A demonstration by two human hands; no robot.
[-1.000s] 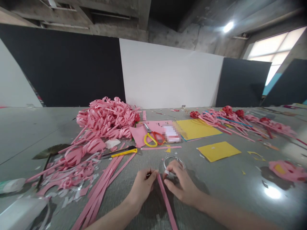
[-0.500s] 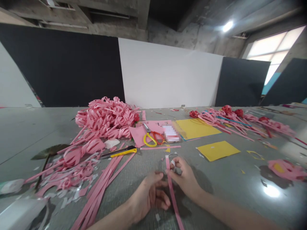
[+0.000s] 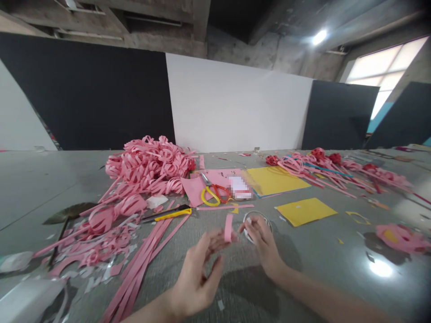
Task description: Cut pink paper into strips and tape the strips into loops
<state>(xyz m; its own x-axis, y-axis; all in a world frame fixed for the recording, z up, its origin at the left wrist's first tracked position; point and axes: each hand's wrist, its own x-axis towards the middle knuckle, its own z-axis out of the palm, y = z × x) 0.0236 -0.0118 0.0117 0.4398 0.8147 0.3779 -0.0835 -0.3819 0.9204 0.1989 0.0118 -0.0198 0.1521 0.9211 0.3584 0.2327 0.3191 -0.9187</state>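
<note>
A short visible length of pink paper strip (image 3: 228, 228) stands curled at the fingertips of my left hand (image 3: 201, 271), which holds it while the thumb stays apart below. My right hand (image 3: 264, 246) is closed on a roll of tape (image 3: 269, 223), its ring showing behind the fingers. The two hands face each other with a small gap between them, and their fingertips are blurred. To the left lies a bundle of long pink strips (image 3: 143, 264). Yellow-handled scissors (image 3: 210, 197) and a yellow cutter (image 3: 173, 215) rest beyond my hands.
A large heap of pink paper loops (image 3: 150, 163) stands at back left, with pink scraps (image 3: 94, 251) nearer. Yellow sheets (image 3: 306, 211) and a phone (image 3: 240, 187) lie ahead. Pink and red paper flowers (image 3: 318, 166) are at back right, and a pink flower (image 3: 402, 237) at far right.
The long pink strip that hung between my hands now shows as a short curl at my left fingers. My right hand has moved slightly right, and the tape roll shows more fully.
</note>
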